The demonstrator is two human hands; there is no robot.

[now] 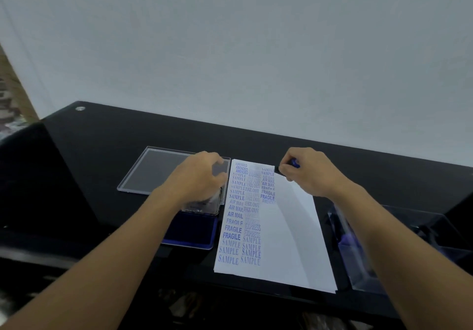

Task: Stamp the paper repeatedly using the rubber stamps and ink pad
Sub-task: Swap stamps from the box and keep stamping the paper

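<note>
1. Far strip of table (256, 137) behind the paper (294, 240): bare, passable.
2. Left of paper: clear lid (153, 171) and ink pad (189, 231) block approach.
3. Right: clear box (435, 227) near paper, narrow gap between.

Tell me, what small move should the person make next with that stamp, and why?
Probably press the rubber stamp held in the right hand down onto the blank part of the paper beside it. The stamp is at the sheet's top edge, just right of the columns of blue stamped words, and the white space there is unstamped, so a fresh print seems due.
</note>
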